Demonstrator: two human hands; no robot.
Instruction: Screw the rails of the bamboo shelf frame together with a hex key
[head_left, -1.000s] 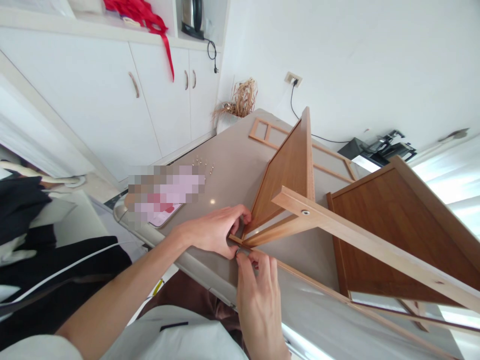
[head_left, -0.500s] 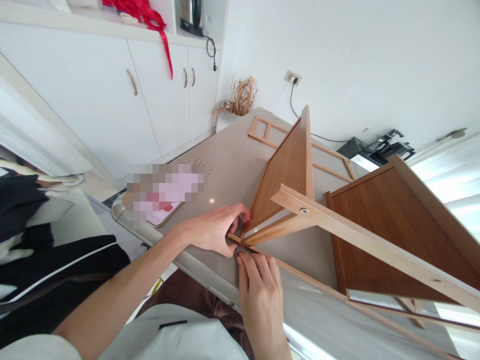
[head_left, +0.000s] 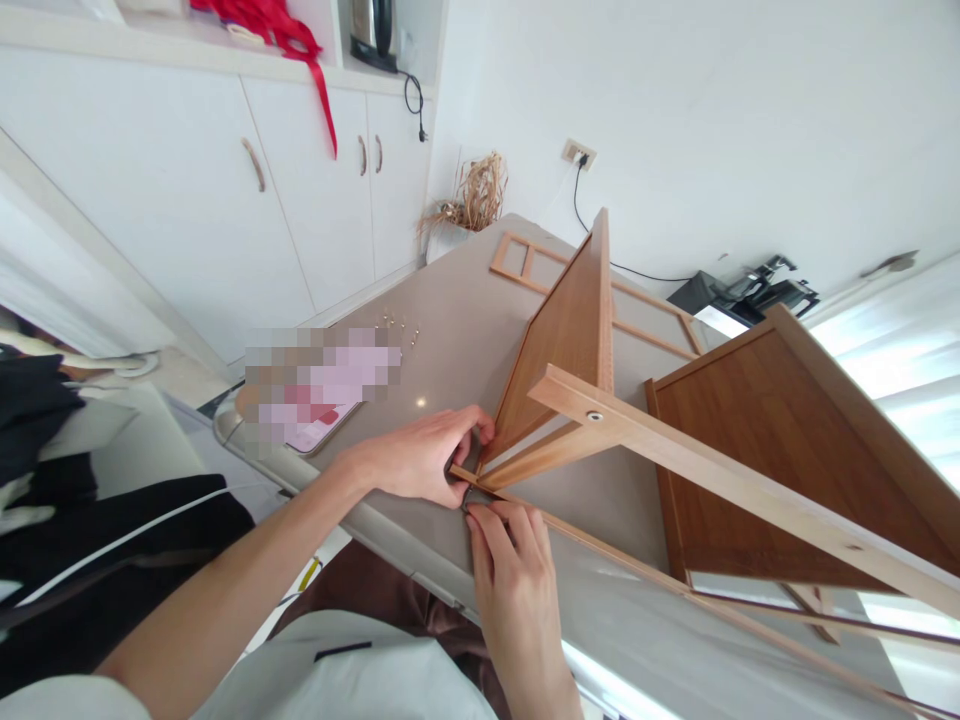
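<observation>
My left hand (head_left: pixel 424 458) is closed around the near end of a wooden shelf frame (head_left: pixel 619 540), its thumb and fingers on either side of the corner. Close by, my right hand (head_left: pixel 514 560) pinches a small dark metal hex key (head_left: pixel 467 495) against that corner; the fingers hide most of it. A brown wooden shelf panel (head_left: pixel 562 365) stands on edge, joined to the frame. The upper side rail (head_left: pixel 675 455) slants toward the lower right and has a round metal bolt head (head_left: pixel 594 416) in it. A second wooden panel (head_left: pixel 787 460) lies farther right along the frame.
Small metal screws (head_left: pixel 401 325) lie on the beige table (head_left: pixel 450 320), near a phone (head_left: pixel 322 425) at the left edge. A flat wooden frame (head_left: pixel 514 262) rests behind the standing panel. Dried plants (head_left: pixel 480 190) and a black device (head_left: pixel 742 295) sit toward the wall.
The whole view has shifted slightly to the left. Both hands stay at the frame's corner, and the right fingers have moved only a little around the hex key.
</observation>
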